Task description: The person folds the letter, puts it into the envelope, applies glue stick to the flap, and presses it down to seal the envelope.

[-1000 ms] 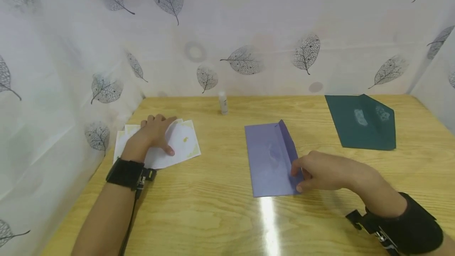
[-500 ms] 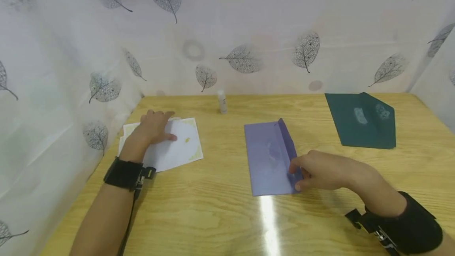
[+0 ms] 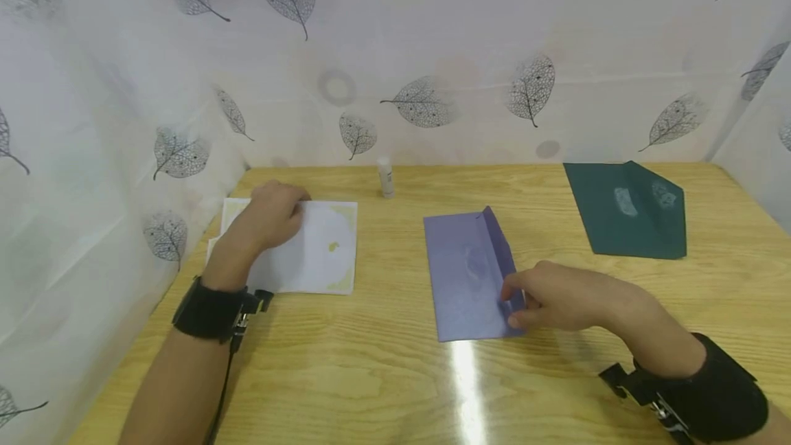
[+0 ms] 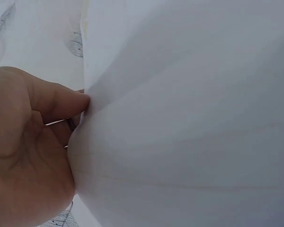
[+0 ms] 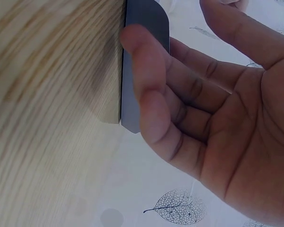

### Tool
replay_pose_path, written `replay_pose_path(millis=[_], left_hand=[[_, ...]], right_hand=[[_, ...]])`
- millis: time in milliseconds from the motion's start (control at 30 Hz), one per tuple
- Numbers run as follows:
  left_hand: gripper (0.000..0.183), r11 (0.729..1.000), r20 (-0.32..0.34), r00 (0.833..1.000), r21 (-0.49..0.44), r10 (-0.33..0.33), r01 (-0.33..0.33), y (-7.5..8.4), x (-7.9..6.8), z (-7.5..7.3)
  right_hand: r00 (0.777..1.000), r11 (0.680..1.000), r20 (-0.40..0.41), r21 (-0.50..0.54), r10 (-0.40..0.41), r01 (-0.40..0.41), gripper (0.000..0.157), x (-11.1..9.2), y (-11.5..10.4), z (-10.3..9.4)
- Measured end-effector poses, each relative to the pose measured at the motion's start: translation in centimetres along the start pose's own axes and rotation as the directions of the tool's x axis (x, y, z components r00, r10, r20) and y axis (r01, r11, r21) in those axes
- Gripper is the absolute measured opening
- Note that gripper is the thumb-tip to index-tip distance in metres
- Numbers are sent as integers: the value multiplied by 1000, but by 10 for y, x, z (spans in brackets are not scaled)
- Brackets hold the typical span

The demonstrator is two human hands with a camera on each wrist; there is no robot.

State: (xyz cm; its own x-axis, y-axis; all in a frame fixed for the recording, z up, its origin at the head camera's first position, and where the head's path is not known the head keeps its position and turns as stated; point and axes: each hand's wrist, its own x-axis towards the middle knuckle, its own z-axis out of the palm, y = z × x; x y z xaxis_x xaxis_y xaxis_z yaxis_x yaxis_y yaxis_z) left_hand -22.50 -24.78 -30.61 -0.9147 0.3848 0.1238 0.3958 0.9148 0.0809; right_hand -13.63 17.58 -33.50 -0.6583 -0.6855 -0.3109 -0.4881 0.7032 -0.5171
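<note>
In the head view my left hand point(image 3: 268, 215) is at the far edge of a white paper card point(image 3: 321, 246) with gold corner designs, on top of other white paper. The left wrist view shows thumb and fingers pinching the card's edge point(image 4: 180, 142), which bows beside the palm. A purple envelope point(image 3: 460, 280) lies at the middle right, its flap point(image 3: 499, 246) partly raised along the right side. My right hand point(image 3: 556, 297) touches its lower right part with bent fingers. In the right wrist view the thumb is apart from the fingers, and a fingertip point(image 5: 132, 38) overlaps the flap.
A dark green envelope point(image 3: 643, 229) lies at the far right of the wooden table point(image 3: 346, 369). Near the back edge stands a small white tube point(image 3: 386, 180). A leaf-patterned curtain point(image 3: 463, 40) closes off the back and sides.
My left hand has moved from lying spread on the white papers to gripping the top card, which has shifted slightly right and straightened. The right hand and purple envelope stay nearly still.
</note>
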Motion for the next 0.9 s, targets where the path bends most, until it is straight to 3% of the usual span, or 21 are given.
replay_pose_path(millis=[233, 433, 600, 667, 800, 900], left_hand=[[29, 996, -105, 992, -44, 77, -82, 21, -4, -13], [26, 981, -257, 952, -64, 164, -186, 36, -10, -24], [21, 969, -394, 897, -55, 199, -239, 46, -23, -34], [19, 961, -448, 866, -50, 223, -274, 51, -24, -36], [15, 922, -532, 802, -94, 271, -375, 63, -22, -37], [13, 890, -569, 772, -145, 282, -432, 73, -20, -35]], right_hand=[[996, 999, -74, -27, -40, 38, 38, -2, -1, -3], [968, 992, -225, -80, -111, 96, 28, 0, -5, -7], [941, 988, -306, -95, -146, 123, 24, 9, -11, -8], [930, 987, -337, -106, -149, 120, 22, 9, -12, -9], [893, 983, -417, -136, -170, 123, 15, 6, -11, -10], [854, 976, -476, -155, -210, 153, 15, 4, -9, -9]])
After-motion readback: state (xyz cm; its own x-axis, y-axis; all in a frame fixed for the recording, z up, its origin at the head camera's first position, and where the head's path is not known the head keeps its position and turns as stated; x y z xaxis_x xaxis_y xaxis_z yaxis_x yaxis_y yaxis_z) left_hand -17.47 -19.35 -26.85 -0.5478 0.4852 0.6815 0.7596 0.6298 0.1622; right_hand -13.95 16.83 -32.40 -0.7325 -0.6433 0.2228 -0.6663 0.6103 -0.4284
